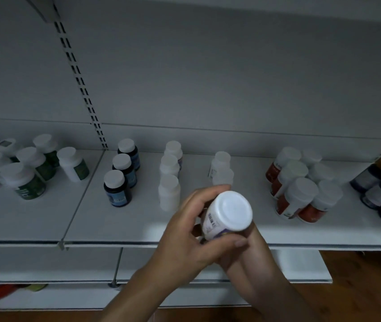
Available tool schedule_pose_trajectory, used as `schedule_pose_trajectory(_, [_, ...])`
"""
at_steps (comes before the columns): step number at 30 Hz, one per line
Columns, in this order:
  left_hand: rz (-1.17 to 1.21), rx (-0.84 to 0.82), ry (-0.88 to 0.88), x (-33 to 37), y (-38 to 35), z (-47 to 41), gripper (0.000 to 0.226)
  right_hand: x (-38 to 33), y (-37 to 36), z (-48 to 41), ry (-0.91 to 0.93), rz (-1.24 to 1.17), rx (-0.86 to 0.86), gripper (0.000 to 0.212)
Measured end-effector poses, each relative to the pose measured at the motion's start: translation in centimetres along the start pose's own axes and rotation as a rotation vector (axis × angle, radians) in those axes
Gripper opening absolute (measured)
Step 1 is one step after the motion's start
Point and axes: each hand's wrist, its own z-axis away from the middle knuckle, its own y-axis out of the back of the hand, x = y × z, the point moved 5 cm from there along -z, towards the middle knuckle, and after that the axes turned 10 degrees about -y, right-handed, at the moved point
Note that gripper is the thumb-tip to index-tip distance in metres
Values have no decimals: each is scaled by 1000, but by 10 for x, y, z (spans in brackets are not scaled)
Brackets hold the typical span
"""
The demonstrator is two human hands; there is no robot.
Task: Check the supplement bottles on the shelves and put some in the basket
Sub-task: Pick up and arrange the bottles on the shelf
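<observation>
Student: Grip first, head view: how is the bottle (227, 216) held?

Tutor: Both hands are clamped on it. The left hand (184, 231) wraps its fingers over the far side and its thumb across the near side. The right hand (252, 254) holds it from below and to the right, with its fingers mostly hidden. The bottle is tilted, white cap (233, 210) toward the camera, in the air just above the front edge of the shelf (126, 226) and in front of a short row of white bottles (222, 169).

Student: How will it handle?

Tutor: It is probably light, rigid plastic, smooth and somewhat slippery at the label, and unlikely to break. It is best taken round the body below the cap, since a hold on the cap alone could turn or loosen it.
</observation>
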Motion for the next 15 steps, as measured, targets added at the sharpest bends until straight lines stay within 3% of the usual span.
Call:
schedule_pose_trajectory(4, [22, 3, 24, -2, 0, -1, 62, 4, 1, -5, 6, -39, -31, 39])
schedule_pose_trajectory(10, [9, 1, 1, -4, 7, 0, 60, 1, 10, -3, 22, 77, 134, 42])
schedule_pose_trajectory(13, [70, 44, -19, -4, 12, 2, 58, -12, 18, 3, 179, 195, 224, 55])
schedule_pose_trajectory(15, [235, 147, 89, -10, 14, 3, 56, -23, 20, 10, 341, 357, 195, 54])
